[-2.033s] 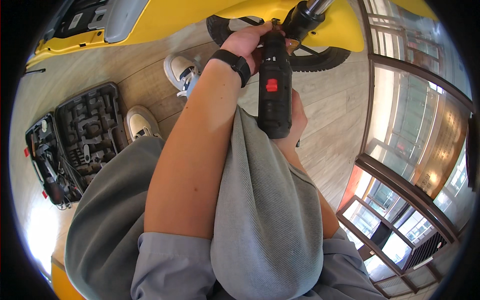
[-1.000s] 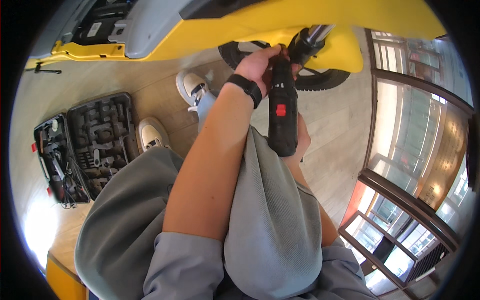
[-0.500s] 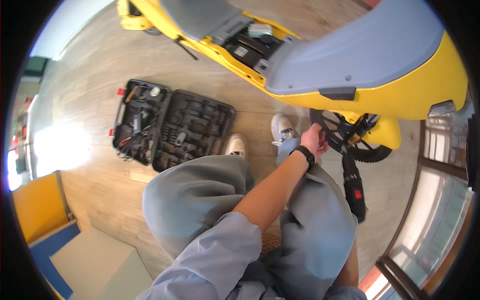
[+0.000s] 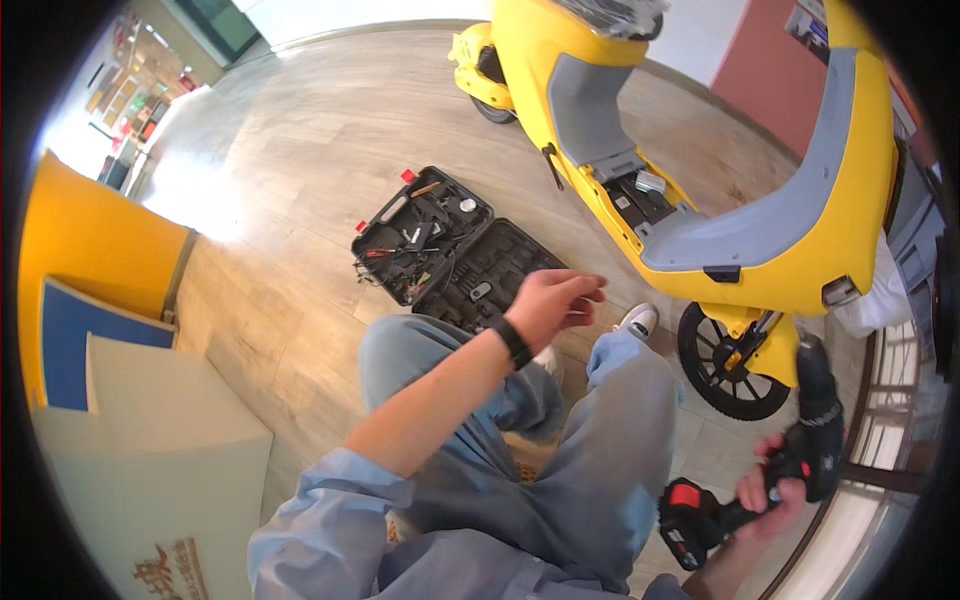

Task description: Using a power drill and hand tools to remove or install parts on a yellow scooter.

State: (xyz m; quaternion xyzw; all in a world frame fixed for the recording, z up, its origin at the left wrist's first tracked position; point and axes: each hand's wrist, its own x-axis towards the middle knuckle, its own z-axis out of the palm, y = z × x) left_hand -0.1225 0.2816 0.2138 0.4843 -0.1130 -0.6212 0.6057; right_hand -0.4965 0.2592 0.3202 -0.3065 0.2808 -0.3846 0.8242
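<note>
A black cordless drill (image 4: 815, 430) with red parts is gripped by its handle in my right hand (image 4: 770, 500), at the lower right. Its front end points up, away from me. My left hand (image 4: 560, 305), with a black band at the wrist, hangs in the air over the near edge of the open black tool case (image 4: 510, 262). Its thumb and fingers are drawn together; whatever may lie between them is too small to make out. To the right stands a yellow electric scooter (image 4: 760, 275), its front wheel (image 4: 735, 365) close to the drill.
Several tools and wires lie in the case's left half. The scooter's floorboard compartment (image 4: 640, 205) is uncovered. A pale box-like panel (image 4: 150, 440) stands at the left by a yellow wall (image 4: 95, 235). Windows (image 4: 890, 390) line the right side.
My view has swung up and left. My left hand has left the front wheel and moved over towards the case. The drill has come away from the wheel in my right hand.
</note>
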